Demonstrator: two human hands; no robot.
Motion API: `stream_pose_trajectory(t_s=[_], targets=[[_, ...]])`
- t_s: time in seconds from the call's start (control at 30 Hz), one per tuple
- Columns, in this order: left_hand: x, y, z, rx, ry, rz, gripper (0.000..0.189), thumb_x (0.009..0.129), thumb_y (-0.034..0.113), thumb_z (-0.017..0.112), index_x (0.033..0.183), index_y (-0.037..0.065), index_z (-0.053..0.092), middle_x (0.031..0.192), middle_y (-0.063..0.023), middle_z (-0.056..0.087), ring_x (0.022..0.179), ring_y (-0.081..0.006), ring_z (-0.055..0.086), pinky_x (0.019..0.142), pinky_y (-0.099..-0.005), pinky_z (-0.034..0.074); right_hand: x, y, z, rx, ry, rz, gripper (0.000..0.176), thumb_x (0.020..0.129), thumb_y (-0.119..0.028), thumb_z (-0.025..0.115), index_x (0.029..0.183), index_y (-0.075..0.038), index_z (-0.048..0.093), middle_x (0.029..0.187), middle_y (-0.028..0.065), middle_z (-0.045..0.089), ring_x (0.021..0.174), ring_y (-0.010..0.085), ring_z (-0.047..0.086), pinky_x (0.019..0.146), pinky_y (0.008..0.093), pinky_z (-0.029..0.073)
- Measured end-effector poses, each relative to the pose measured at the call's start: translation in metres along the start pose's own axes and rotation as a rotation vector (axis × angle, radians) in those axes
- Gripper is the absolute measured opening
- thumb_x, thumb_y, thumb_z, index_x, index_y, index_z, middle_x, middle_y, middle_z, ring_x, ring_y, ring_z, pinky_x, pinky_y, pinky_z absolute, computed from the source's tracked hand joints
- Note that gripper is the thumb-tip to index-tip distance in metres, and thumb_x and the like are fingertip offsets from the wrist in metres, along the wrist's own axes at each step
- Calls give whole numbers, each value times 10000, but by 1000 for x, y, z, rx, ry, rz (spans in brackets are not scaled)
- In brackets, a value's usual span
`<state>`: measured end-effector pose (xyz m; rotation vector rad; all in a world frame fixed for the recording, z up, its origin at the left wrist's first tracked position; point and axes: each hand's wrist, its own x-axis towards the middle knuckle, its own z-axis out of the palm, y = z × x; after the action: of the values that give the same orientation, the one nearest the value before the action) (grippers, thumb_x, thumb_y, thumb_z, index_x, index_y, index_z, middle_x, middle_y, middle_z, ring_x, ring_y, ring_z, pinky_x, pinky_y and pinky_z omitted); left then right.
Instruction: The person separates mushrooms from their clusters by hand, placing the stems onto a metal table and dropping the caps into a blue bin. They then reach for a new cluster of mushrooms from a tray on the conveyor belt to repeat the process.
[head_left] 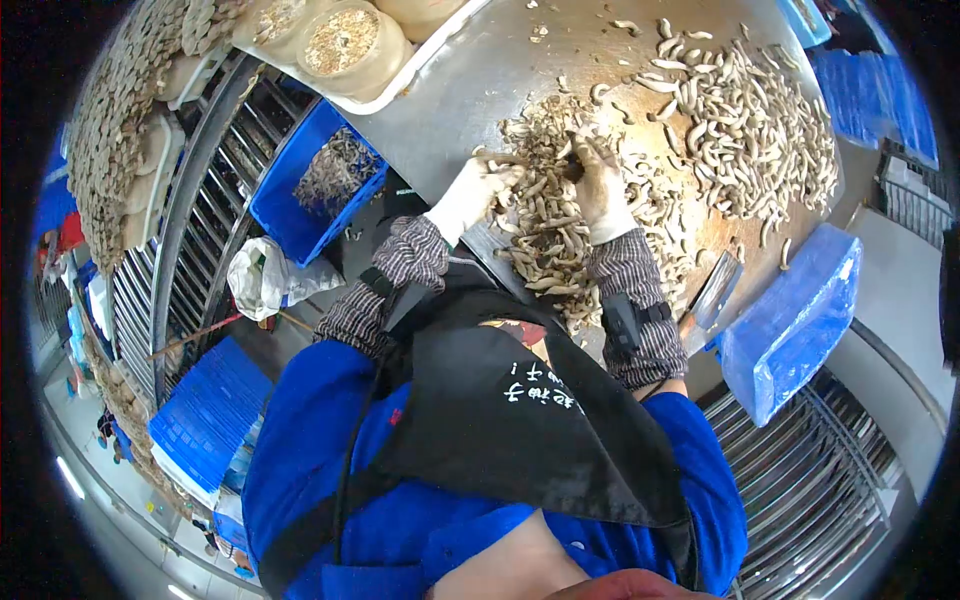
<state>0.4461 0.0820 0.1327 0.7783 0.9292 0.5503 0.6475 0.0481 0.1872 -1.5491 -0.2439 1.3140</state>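
Observation:
A heap of small, long, pale-brown mushrooms (pixel 545 240) lies on the metal table in front of me. My left hand (pixel 478 195), in a white glove, is at the heap's left edge, its fingers closed on a slim mushroom (pixel 502 158). My right hand (pixel 602 190), gloved too, is over the heap's right side with its fingers curled at a dark clump; what they hold is hidden. Right of it, a larger pile of paler mushrooms (pixel 750 130) spreads across the table. A knife (pixel 716 290) with a broad blade lies near the right edge.
A blue crate (pixel 315 185) with trimmings stands below the table's left side. Tubs of crumbly matter (pixel 342 42) sit in a white tray at top left. A blue plastic-wrapped bin (pixel 795 320) is at the right edge. Metal racks (pixel 200 210) stand at left.

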Motion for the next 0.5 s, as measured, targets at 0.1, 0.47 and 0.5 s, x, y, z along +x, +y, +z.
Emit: stream_pose_trajectory(t_s=[0.1,0.47,0.5], targets=[[2,20,32,270,-213,37,327,941,171,617,1189,-41,625,934,-7,672,753,-58,567,657,-235,478,-17,9,-17,-412,-221,-586,385,972,-249,594,1190,67,618,1006,111,685,911,145,617,787,280,498],[-10,-1,48,762,-203,167,311,922,189,657,1087,-75,654,901,-78,708,828,-110,617,757,-273,502,-57,36,-38,-711,-183,-483,361,922,-128,601,1253,16,591,1157,150,674,1056,235,626,917,329,483],[-16,-2,54,552,-136,118,297,924,183,655,1091,-63,656,850,-79,696,754,-120,617,678,-285,507,-56,49,-39,-854,-129,-526,383,885,-81,594,1259,-2,592,1168,170,665,1074,272,623,929,350,482]])
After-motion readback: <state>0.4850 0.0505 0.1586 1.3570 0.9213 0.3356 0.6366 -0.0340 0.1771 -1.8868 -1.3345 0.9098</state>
